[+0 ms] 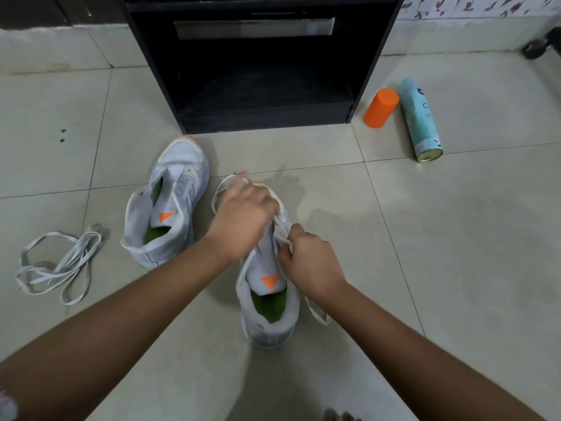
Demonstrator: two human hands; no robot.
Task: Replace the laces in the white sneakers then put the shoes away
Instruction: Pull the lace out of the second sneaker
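A: White flat lace, judged soft, light and limp; best taken near the tip. It threads the near sneaker, which stands on the floor.
B: Grips?
A: Left grip and right grip each pinch it. Second sneaker just beside; spare lace well left.

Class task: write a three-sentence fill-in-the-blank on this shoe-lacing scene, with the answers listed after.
The left hand and right hand hold the lace of the nearer sneaker, whose insole is ____. A loose lace lies on the floor to the ____ of the other sneaker. The spray can lies beside an ____ cap.
Answers: green; left; orange.
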